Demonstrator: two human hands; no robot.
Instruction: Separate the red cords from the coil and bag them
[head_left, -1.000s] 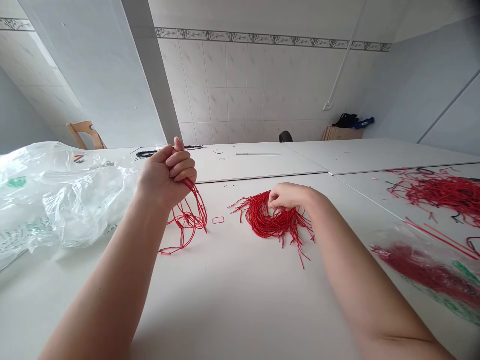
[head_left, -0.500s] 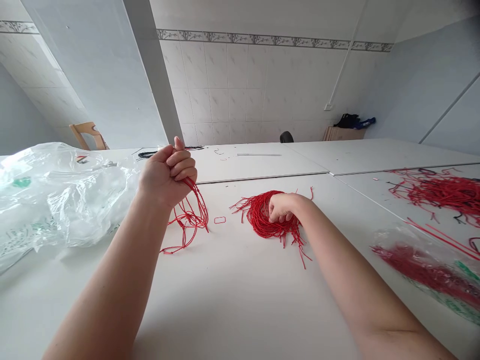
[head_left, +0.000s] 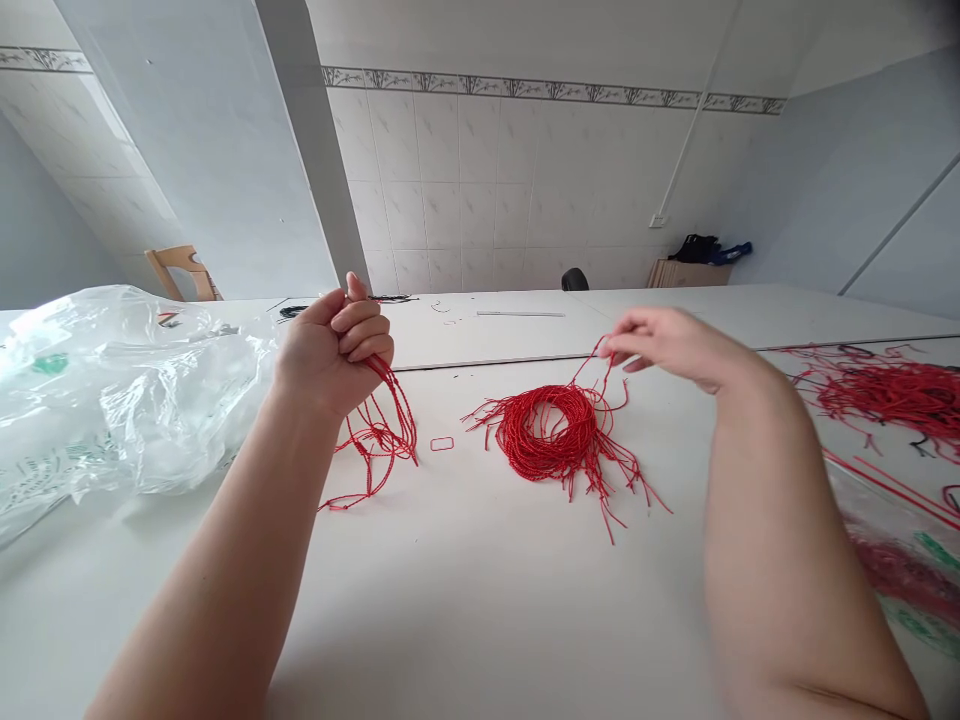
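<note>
My left hand (head_left: 337, 345) is closed around several braided red cords (head_left: 399, 410), whose knotted lower ends hang toward the table and partly hide behind my wrist. Right of centre lies a ring-shaped coil of red braided cords (head_left: 547, 435) with loose ends fanning out at both sides. Above its right edge, my right hand (head_left: 649, 345) pinches a red cord that rises in a loop from the coil. That cord still touches the coil at its lower end. A small red loop (head_left: 442, 444) rests on the table between the two bunches.
A large clear plastic bag (head_left: 127, 400) covers the left of the white table (head_left: 480, 600). At the right are a heap of red and black cords (head_left: 900, 390) and a clear bag of red cords (head_left: 900, 570). A ruler-like strip (head_left: 520, 314) lies farther back.
My right hand has lifted out of the coil, up and to the right, drawing a red cord with it. My left hand has stayed in place with its cords.
</note>
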